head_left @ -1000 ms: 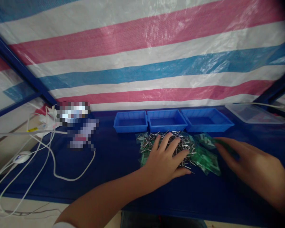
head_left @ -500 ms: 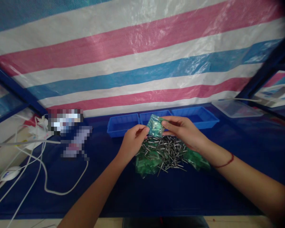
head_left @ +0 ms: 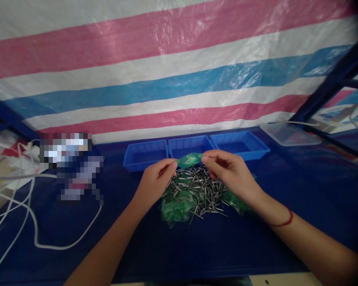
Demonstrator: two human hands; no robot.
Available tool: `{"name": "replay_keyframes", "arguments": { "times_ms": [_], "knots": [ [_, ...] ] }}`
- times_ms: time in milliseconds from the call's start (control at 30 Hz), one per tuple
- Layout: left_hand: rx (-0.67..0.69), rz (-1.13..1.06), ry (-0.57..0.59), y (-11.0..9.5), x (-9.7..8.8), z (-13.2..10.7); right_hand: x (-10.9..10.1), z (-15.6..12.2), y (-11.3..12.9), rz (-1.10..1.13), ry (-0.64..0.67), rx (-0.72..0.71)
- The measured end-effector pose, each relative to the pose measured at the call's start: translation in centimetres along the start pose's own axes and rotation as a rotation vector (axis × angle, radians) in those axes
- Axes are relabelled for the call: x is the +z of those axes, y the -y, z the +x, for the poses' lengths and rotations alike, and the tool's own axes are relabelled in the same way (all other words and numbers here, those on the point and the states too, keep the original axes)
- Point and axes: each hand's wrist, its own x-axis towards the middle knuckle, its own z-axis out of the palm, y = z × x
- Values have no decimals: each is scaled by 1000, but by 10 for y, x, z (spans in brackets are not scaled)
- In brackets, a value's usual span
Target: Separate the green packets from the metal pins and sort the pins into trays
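1. Hands: the left hand (head_left: 156, 179) pinches the left end of one small green bag (head_left: 190, 159), and the right hand (head_left: 229, 171) pinches its right end.
2. This bag is held between both hands, above the far side of a pile of thin metal pins (head_left: 208, 191).
3. On the blue table (head_left: 179, 254), more green bags (head_left: 175, 208) lie at the left and right of the pile.
4. Behind, three blue trays (head_left: 146, 163) stand in a row; farther right lies a flat clear plastic piece (head_left: 289, 135).

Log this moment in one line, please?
left hand: pinching green bag | right hand: pinching same bag | below: metal pins | behind: blue bins
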Motion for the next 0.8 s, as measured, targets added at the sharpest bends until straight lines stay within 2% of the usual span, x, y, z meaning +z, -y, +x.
{"name": "replay_keyframes", "arguments": {
  "times_ms": [167,367,500,600,667,800],
  "knots": [
    [-9,-140,-69,2,7,-2,2,-3,3,79,-21,11],
    [8,-153,-116,3,9,-2,3,-1,1,148,-13,20],
    [21,-101,-104,9,11,-3,6,-1,-4,182,-17,23],
    [58,38,-83,9,6,-1,4,-2,-3,170,12,16],
    [105,150,-147,8,-5,2,1,-3,0,153,66,19],
    [143,274,-460,12,-41,14,-6,0,5,82,90,4]
  ]
}}
